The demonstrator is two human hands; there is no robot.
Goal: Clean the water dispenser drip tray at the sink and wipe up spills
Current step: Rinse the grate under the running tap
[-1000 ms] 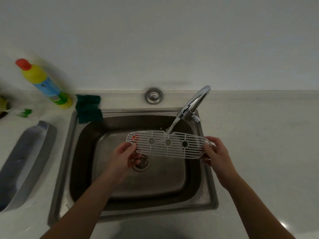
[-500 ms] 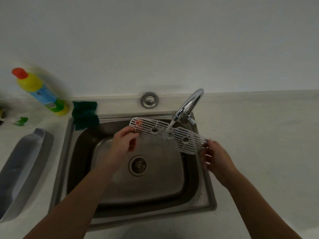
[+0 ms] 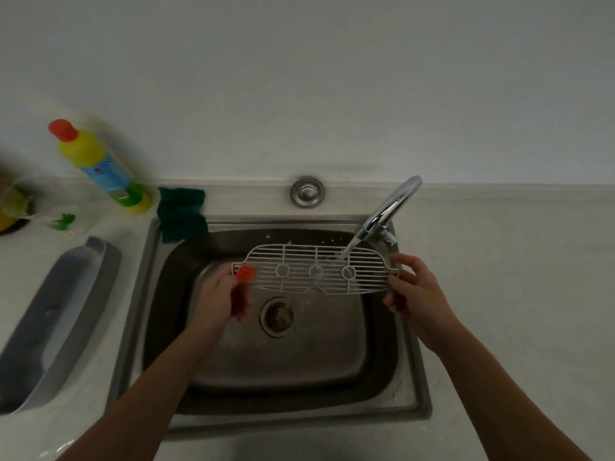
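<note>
A white slotted drip tray grate with three round holes and a red float button at its left end hangs flat over the steel sink. My left hand grips its left end beside the red button. My right hand holds its right end, fingers curled round the edge. Water runs from the chrome faucet onto the right part of the grate. The grey drip tray base lies on the counter left of the sink.
A yellow detergent bottle with a red cap leans at the back left. A dark green cloth hangs over the sink's back-left corner. A round steel plug sits behind the sink. White counter lies on the right.
The grate went from tilted, left end raised toward the back, to level and square under the stream. Both hands stayed on its ends; the left hand came down and forward.
</note>
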